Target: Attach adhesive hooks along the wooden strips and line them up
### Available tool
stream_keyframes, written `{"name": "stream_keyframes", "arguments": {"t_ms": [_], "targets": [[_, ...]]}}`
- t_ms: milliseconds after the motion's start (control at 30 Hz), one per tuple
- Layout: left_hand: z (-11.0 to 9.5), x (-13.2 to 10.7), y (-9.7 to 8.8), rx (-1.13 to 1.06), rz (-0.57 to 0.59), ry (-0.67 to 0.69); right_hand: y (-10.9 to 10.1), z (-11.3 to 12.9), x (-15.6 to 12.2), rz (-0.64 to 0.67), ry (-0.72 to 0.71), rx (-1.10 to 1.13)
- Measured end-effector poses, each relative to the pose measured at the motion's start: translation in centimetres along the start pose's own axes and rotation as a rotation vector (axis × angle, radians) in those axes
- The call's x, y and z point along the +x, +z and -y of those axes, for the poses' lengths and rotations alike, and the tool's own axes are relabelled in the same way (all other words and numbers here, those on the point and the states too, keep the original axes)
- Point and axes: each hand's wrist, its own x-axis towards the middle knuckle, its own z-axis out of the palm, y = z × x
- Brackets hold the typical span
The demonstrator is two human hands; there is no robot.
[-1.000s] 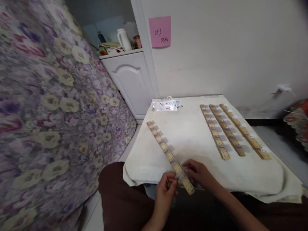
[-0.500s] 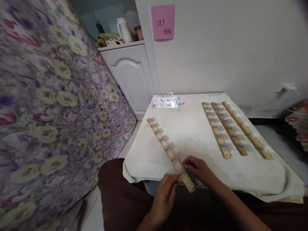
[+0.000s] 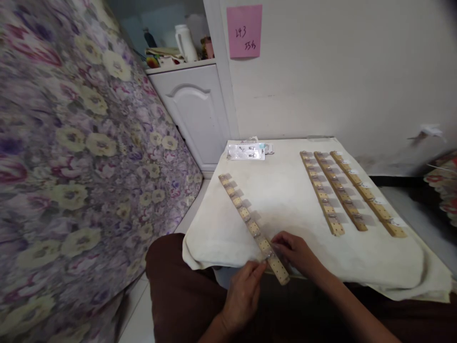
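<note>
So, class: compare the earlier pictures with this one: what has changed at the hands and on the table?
Very little. The left hand has dropped slightly; its fingertips stay at the near end of the strip, as does the right hand. Nothing visibly taken or released. The three strips and packet lie as before.

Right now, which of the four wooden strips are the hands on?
The lone slanting strip on the left: the left hand and right hand meet at its near end. The other three strips lie side by side, untouched.
</note>
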Motion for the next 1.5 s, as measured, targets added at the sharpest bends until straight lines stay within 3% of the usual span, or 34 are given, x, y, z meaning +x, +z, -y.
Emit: {"name": "stream_keyframes", "arguments": {"t_ms": [1000, 1500], "targets": [[0.50, 0.76, -0.15, 0.081, -0.020, -0.018, 0.05, 0.06, -0.08, 0.004, -0.006, -0.034], [0.25, 0.91, -0.61, 0.141, 0.052, -0.046, 0.12, -0.11, 0.01, -0.031, -0.062, -0.148]]}}
